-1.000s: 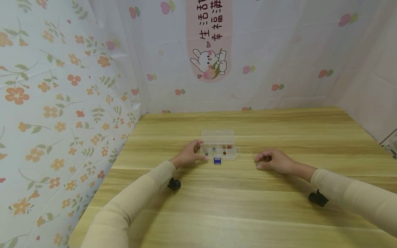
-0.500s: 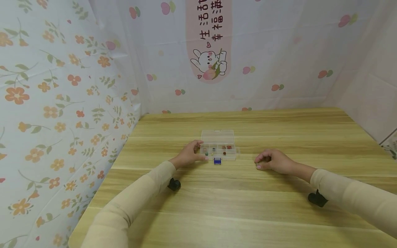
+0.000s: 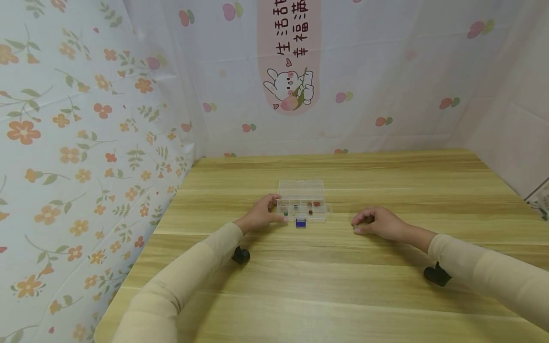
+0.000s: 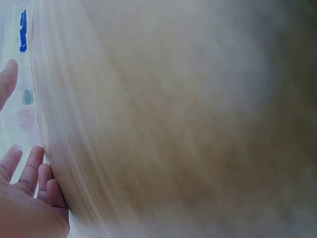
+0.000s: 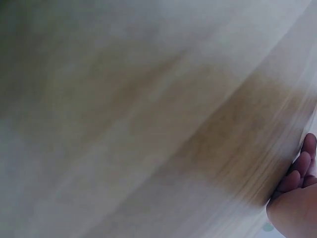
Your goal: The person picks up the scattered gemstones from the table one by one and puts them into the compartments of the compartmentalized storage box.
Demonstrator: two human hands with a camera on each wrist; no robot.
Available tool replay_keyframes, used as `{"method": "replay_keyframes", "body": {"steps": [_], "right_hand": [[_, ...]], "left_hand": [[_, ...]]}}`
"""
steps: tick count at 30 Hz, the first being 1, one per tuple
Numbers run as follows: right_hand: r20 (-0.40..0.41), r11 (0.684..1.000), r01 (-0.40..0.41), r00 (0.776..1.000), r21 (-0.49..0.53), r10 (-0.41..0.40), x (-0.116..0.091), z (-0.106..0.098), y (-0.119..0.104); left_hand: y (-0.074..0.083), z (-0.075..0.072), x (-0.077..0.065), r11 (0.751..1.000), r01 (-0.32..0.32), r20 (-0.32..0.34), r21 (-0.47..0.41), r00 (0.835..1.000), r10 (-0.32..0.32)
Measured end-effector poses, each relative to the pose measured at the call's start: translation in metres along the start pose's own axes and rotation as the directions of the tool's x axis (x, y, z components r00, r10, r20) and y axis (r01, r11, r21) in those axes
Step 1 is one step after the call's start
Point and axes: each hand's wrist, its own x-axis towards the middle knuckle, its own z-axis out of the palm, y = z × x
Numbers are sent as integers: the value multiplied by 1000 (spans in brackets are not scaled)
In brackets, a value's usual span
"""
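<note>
A clear plastic compartment box (image 3: 318,216) lies on the table with its lid (image 3: 301,189) folded open to the back. Small coloured stones sit in several of its compartments, among them a reddish-brown stone (image 3: 310,212) and a green stone (image 4: 26,96). At its front edge is a blue latch (image 3: 300,223). My left hand (image 3: 262,213) holds the box's left end, thumb at the front and fingers at the rear. To the right of the box, my right hand (image 3: 383,223) pinches a tiny greyish piece (image 3: 355,228) between thumb and fingertips, low over the table; its kind is too small to tell.
The wooden table (image 3: 291,295) runs back to a printed curtain (image 3: 364,71), with a floral curtain (image 3: 77,143) along the left. Beneath the sleeves hang dark wrist cameras, one at the left wrist (image 3: 241,256) and one at the right (image 3: 437,275).
Both hands stay almost in place. The right wrist has shifted very slightly to the left, and the piece at its fingertips shows a little more.
</note>
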Motion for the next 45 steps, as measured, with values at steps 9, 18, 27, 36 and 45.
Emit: {"method": "replay_keyframes", "body": {"steps": [9,18,27,36,45], "right_hand": [[8,997,-38,999,72,38,-1,-4,-7],[-24,997,-29,999,69,30,2,-4,-8],[-89,998,-5,996,60,11,9,-1,-13],[-126,997,38,992,69,-29,17,4,-24],[-160,995,53,986,81,-39,33,11,-32]], "left_hand": [[1,0,0,1000,4,6,0,1000,-4],[-1,0,2,1000,1,2,-2,1000,-1],[1,0,0,1000,2,8,4,1000,-2],[1,0,0,1000,-1,9,7,1000,1],[0,-1,0,1000,0,7,7,1000,0]]}}
